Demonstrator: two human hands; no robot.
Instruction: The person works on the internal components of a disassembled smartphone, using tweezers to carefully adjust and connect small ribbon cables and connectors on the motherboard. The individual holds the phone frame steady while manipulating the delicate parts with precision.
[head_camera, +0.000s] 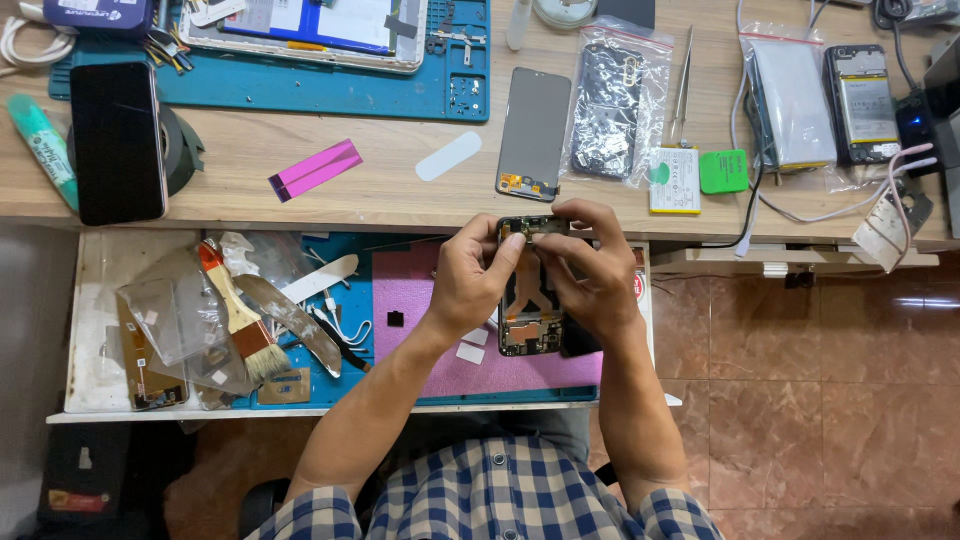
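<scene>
I held an opened phone (528, 300) upright between both hands, its bare circuit boards and black inner frame facing me, over the pink mat (430, 300) that lay in the pulled-out drawer (90, 330) below the counter (400, 170). My left hand (470, 275) gripped its left edge, the thumb pressed on the top corner. My right hand (592, 270) wrapped the right edge, fingers curled over the top end by the camera part. Both hands were closed on the phone.

On the mat near my left wrist sat a small black square piece (395, 318) and two small white pads (472, 345). Further left in the drawer lay a paintbrush (235, 310) with a wooden handle, a white plastic pry tool (320, 278), a white cable (345, 325) and some clear plastic wrappers (180, 320).

Just above my hands on the counter lay a grey screen panel (533, 132) face down, with a bagged phone part (610, 105) beside it and tweezers (683, 85) to the right of that. A small white battery (675, 180) and a green square (723, 170) lay nearby. Left of the panel were a white oval strip (448, 156) and a pink strip (315, 168). A black phone (117, 140) rested on a tape roll (185, 148) at the far left, and a blue work mat (330, 85) carried a tablet (310, 28).
</scene>
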